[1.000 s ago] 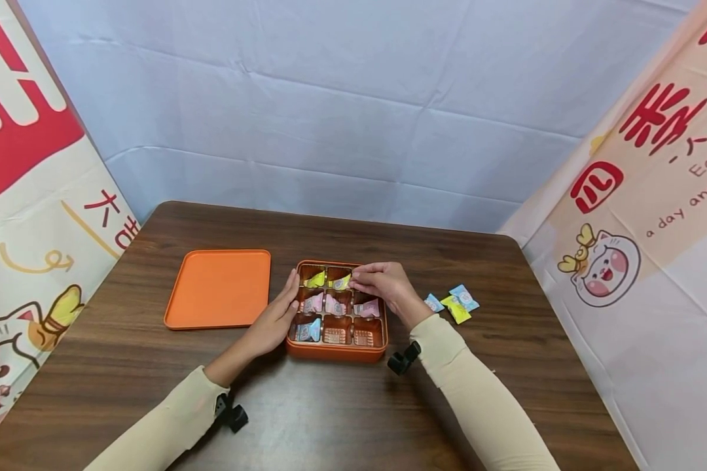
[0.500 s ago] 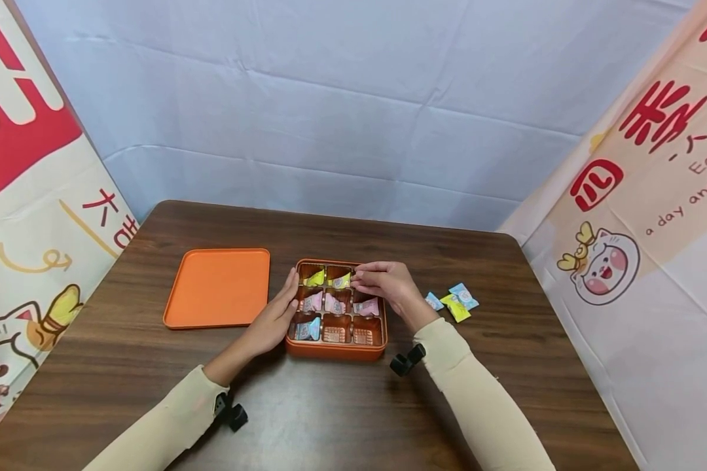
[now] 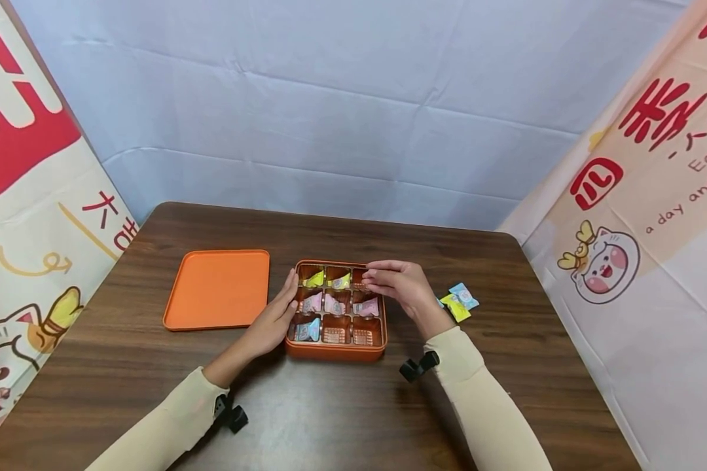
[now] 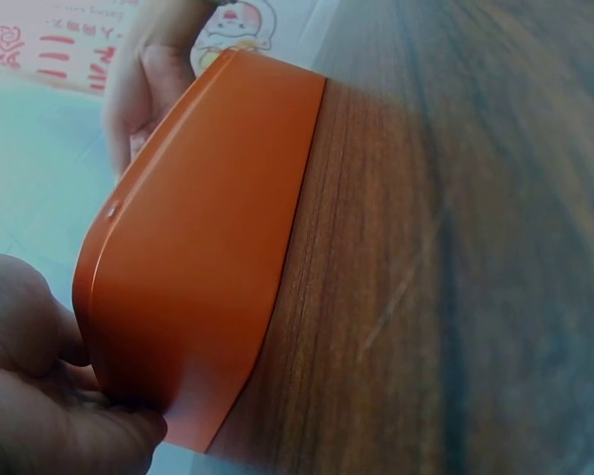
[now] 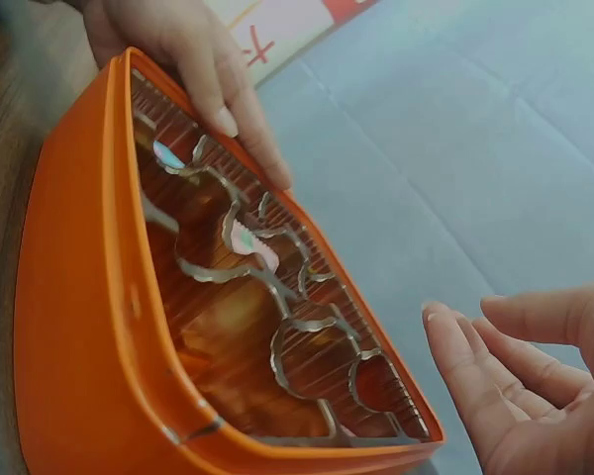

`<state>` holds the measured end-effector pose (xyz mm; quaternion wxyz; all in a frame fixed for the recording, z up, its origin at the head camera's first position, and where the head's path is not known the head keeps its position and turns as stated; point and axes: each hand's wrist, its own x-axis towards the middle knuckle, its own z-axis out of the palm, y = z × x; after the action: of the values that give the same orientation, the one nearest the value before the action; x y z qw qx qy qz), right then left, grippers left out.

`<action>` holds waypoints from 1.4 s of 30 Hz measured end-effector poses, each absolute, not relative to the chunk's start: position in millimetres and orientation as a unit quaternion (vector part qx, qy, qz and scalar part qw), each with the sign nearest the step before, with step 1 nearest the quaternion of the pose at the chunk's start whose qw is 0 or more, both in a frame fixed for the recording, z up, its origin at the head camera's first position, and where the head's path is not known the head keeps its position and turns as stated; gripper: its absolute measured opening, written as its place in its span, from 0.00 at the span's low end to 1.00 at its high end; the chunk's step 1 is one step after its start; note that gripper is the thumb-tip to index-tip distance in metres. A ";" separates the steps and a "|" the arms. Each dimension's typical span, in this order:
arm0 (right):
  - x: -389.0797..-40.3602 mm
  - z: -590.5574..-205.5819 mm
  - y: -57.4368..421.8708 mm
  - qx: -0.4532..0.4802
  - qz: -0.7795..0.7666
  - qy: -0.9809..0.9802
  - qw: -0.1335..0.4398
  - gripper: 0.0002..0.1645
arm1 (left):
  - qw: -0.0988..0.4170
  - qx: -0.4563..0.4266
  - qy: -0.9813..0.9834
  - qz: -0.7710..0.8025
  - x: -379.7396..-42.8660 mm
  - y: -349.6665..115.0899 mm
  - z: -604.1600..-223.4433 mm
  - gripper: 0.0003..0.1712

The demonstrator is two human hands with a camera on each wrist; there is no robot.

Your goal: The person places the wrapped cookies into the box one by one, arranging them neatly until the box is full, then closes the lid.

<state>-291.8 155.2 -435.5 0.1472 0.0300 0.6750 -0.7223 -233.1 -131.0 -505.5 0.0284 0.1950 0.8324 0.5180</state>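
Right hand [image 3: 405, 286] spread and empty by the box [image 3: 336, 354]
The box sits mid-frame, left hand [image 3: 271, 324] straight along its left side. Best hold it still and gently pinch one loose sweet [image 3: 456, 307], right of centre.

Dk-brown wood-grain desk [image 3: 312, 418] stands before creased pale-blue cloth [image 3: 342, 118], w/ red-&-white banner [image 3: 23, 150] on L & pinkish banner [image 3: 666, 261] w/ cartoon cat [image 3: 607, 268] on R.

Free air over box [image 3: 336, 354], between hands [image 3: 270, 327] [image 3: 402, 286]
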 end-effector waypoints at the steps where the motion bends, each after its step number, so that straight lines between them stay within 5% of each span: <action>1: -290.9 -434.4 155.9 0.030 -0.723 0.675 0.146 0.20 | 0.027 0.195 0.833 0.517 -233.5 -131.2 -505.8 0.34; 25: -271.6 -428.3 180.6 0.035 -0.719 0.682 0.129 0.26 | 0.024 0.191 0.845 0.499 -232.9 -130.3 -505.4 0.34; 42: -267.9 -434.5 195.0 0.012 -0.735 0.670 0.105 0.22 | 0.032 0.187 0.843 0.503 -234.2 -131.6 -506.7 0.34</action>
<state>-267.9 195.0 -434.5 0.1049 0.0121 0.6702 -0.7346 -234.2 -131.6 -506.7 0.0315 0.1870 0.8434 0.5027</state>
